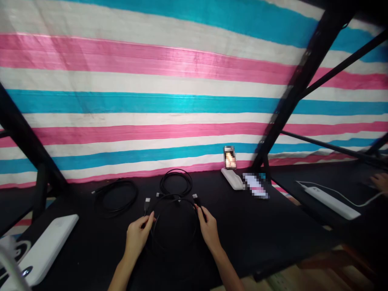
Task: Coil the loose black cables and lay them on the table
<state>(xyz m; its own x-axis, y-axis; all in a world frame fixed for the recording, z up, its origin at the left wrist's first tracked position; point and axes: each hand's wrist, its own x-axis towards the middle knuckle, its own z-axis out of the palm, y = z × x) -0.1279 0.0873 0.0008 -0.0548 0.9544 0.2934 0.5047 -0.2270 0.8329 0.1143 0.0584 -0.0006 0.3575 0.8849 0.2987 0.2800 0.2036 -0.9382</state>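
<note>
Between my hands a black cable (154, 230) hangs in a loose loop above the black table. My left hand (138, 234) pinches it close to one end, where a silver-tipped plug (147, 200) points away from me. With its fingers closed around the other end, my right hand (209, 228) has another silver-tipped plug (195, 197) sticking out past the fingertips. Just beyond lies a coiled black cable (176, 170), partly overlapped by the held loop. Another coiled black cable (135, 192) rests to the left. The exact type of plug is too small to tell.
A white lamp base (57, 238) stands front left on the black table (100, 250). At the back right are a pale case (233, 179), a lit screen (230, 158) and a blurred card (256, 186). Farther right are another white device (332, 202) and another person's hand (380, 182).
</note>
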